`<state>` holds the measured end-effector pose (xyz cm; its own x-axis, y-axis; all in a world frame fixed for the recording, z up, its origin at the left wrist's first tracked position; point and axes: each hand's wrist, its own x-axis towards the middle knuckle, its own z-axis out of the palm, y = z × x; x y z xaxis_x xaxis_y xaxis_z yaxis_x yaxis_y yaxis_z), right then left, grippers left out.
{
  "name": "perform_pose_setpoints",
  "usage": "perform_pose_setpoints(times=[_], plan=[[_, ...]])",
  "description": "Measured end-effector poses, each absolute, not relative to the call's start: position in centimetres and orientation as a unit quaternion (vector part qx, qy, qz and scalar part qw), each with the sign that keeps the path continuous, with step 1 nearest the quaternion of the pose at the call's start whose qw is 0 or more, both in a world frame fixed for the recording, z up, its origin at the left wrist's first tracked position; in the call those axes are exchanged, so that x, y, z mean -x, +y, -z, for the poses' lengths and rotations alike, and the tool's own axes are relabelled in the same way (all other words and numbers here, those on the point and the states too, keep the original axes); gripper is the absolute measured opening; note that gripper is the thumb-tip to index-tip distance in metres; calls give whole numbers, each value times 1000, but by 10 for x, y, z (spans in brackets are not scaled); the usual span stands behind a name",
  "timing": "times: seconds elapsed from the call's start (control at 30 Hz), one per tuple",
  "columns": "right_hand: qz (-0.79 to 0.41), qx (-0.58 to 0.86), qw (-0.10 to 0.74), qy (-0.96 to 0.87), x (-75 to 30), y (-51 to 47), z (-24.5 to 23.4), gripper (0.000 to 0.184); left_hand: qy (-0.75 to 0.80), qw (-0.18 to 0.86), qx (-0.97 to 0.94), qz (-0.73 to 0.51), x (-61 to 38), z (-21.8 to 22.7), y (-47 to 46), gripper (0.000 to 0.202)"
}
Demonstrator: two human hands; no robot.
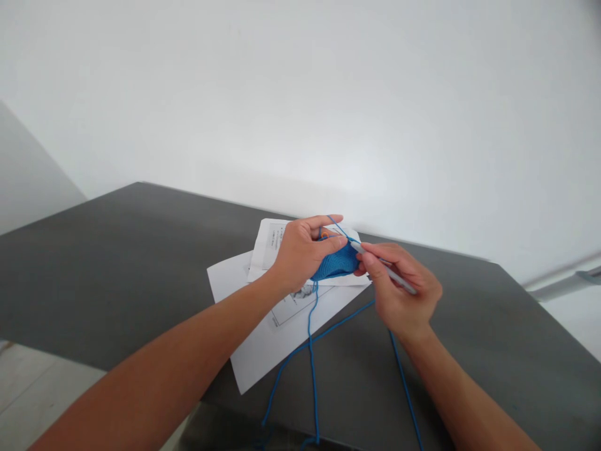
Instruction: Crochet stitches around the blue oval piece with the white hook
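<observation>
A blue crocheted piece (335, 263) is pinched in my left hand (303, 250), the thumb pressing on its upper edge. My left index finger is stretched out, with a strand of blue yarn running from it down to the work. A small orange ring (325, 234) shows beside that finger. My right hand (404, 282) is closed around a grey crochet hook (397, 279), held like a pen. The hook's tip meets the top edge of the blue piece; the exact stitch is too small to make out. Blue yarn (311, 351) hangs from the piece toward the front edge.
Printed paper sheets (235, 275) lie overlapping on the dark grey table (154, 263) under my hands. More yarn strands cross the table's front part and drop over its edge. A white wall (300, 113) stands behind, and a grey pipe (563, 285) runs at the right.
</observation>
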<state>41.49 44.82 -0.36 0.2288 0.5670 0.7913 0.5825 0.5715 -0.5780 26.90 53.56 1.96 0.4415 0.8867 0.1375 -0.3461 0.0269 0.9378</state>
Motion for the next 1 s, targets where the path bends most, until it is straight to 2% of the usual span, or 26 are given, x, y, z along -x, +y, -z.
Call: perform_pose_setpoints(times=[0.17, 0.27, 0.4, 0.73, 1.0], plan=[[228, 434, 522, -698, -410, 444, 2, 43, 217, 766, -432, -424, -266, -26, 538, 55], [261, 417, 494, -717, -414, 443, 1, 51, 195, 793, -422, -394, -262, -28, 540, 49], [240, 409, 485, -735, -423, 443, 0, 55, 175, 792, -444, -379, -257, -29, 546, 48], [210, 392, 436, -783, -440, 441, -12, 56, 233, 694, -565, -381, -249, -29, 560, 55], [228, 387, 365, -815, -445, 439, -21, 45, 290, 510, -713, -384, -244, -31, 566, 50]])
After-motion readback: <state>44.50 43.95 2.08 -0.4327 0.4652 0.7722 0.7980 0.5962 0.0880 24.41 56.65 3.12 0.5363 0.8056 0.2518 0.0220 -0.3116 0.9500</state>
